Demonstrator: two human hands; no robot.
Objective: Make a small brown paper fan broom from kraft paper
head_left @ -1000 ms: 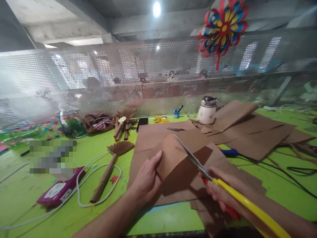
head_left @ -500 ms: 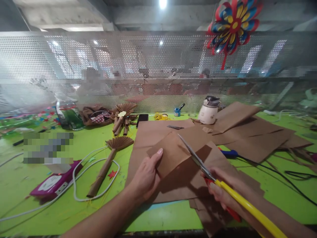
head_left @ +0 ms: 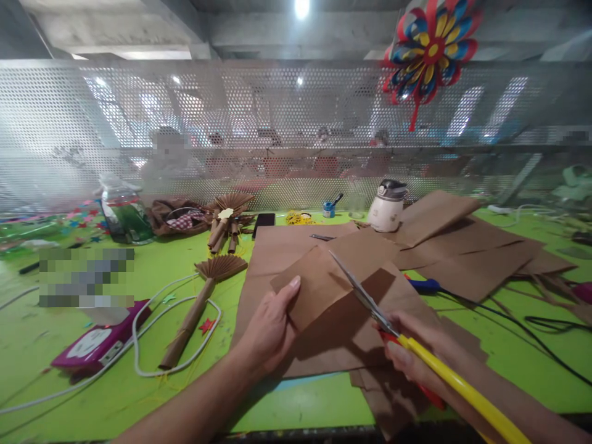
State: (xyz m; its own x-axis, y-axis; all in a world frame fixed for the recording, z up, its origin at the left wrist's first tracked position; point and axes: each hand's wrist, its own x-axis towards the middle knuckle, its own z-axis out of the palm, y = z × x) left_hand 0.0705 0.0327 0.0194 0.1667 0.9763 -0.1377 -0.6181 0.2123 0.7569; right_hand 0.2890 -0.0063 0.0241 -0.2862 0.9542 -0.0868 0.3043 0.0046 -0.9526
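Observation:
My left hand pinches the near left edge of a sheet of brown paper, thumb on top. My right hand grips a pair of scissors with red and yellow handles. The blades reach up and left across the held paper, and its dark shadow falls on larger brown sheets beneath. Whether the lower blade sits under the paper is hard to make out. Behind the held sheet, a small dark-bladed tool lies on the paper.
To the left are a pleated paper fan, a purple power strip and a white cable. A white flask, more brown paper and a blue-handled corded tool lie right. A perforated screen stands behind.
The view has shifted slightly, so everything appears a little farther left. Both hands keep their grips, and the scissors and paper hold nearly the same position.

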